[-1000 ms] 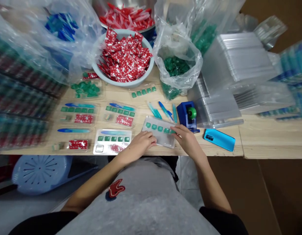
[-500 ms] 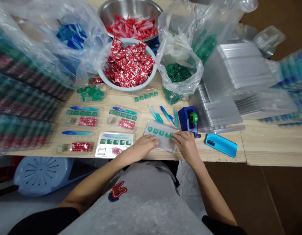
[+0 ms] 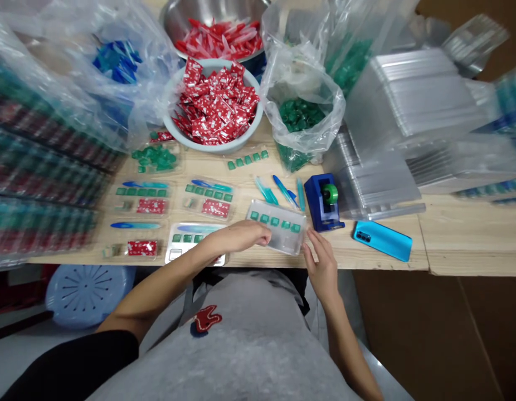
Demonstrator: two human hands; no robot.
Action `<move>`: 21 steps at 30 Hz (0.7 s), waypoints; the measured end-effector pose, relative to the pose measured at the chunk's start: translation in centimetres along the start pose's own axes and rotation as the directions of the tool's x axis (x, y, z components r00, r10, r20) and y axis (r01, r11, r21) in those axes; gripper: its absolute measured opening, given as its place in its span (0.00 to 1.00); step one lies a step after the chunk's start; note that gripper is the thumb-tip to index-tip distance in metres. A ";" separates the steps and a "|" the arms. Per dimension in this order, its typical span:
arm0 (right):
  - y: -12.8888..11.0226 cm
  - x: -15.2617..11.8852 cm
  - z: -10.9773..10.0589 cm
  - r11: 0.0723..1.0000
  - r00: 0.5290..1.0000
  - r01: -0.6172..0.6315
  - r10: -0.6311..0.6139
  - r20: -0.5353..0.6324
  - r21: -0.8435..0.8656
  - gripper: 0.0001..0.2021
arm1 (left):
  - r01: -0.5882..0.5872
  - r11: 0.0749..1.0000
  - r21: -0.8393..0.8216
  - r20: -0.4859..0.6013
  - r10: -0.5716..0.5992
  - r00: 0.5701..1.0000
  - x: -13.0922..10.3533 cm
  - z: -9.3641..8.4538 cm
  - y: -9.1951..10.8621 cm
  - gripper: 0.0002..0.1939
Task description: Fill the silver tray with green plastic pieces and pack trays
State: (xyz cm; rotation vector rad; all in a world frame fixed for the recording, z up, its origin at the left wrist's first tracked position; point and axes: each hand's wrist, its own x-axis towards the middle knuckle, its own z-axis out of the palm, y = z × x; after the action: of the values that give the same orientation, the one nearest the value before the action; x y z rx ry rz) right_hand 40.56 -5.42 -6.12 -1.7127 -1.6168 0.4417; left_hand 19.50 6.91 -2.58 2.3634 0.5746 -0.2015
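A clear plastic tray (image 3: 278, 243) lies on the table in front of me, with a row of several green square pieces (image 3: 274, 221) along its upper part. My left hand (image 3: 244, 235) is closed over the tray's left edge; its curled fingertips hide whatever may be in them. At the tray's right edge is my right hand (image 3: 322, 262), thumb and fingers apart, with nothing visible between them. Beyond the tray lie loose blue and teal pens (image 3: 285, 192). A blue tape dispenser (image 3: 319, 209) with green tape stands to the right.
Filled trays (image 3: 208, 200) lie to the left, near a white tray (image 3: 174, 236) partly under my left forearm. Behind are a bowl (image 3: 212, 147) of red packets, a steel bowl (image 3: 168, 22) and a bag (image 3: 333, 122) of green pieces. Right: stacked clear trays (image 3: 379, 178) and a blue phone (image 3: 383, 240).
My right hand has drawn back from the green piece at the row's right end, and its fingers have parted. My left hand stays by the tray's left side. The view has shifted slightly.
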 end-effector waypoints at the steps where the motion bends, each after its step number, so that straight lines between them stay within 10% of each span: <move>1: -0.1 -0.5 0.0 0.999 0.999 -0.043 0.044 -0.013 0.026 0.16 | 0.022 0.999 0.047 -0.024 -0.020 0.999 0.0 0.4 0.6 0.10; 7: -0.6 -1.8 0.3 0.946 0.963 -0.251 0.265 -0.047 0.205 0.14 | 0.070 0.950 0.303 -0.176 -0.016 0.984 -0.1 3.3 4.2 0.10; 13: -2.1 -0.4 -0.5 0.828 0.906 -0.411 0.416 0.075 0.381 0.18 | 0.024 0.919 0.393 -0.347 0.124 0.929 -1.8 2.8 3.4 0.08; 21: -3.3 1.2 -0.2 0.454 0.790 -0.549 0.556 0.258 0.702 0.15 | 0.064 0.903 0.425 -0.485 0.167 0.859 -1.7 5.0 4.6 0.10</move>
State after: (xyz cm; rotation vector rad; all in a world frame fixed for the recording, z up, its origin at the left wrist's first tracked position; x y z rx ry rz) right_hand 38.58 -4.52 -3.38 -1.4864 -0.5917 1.2389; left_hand 20.17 -0.06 -3.10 2.8793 0.7734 0.3882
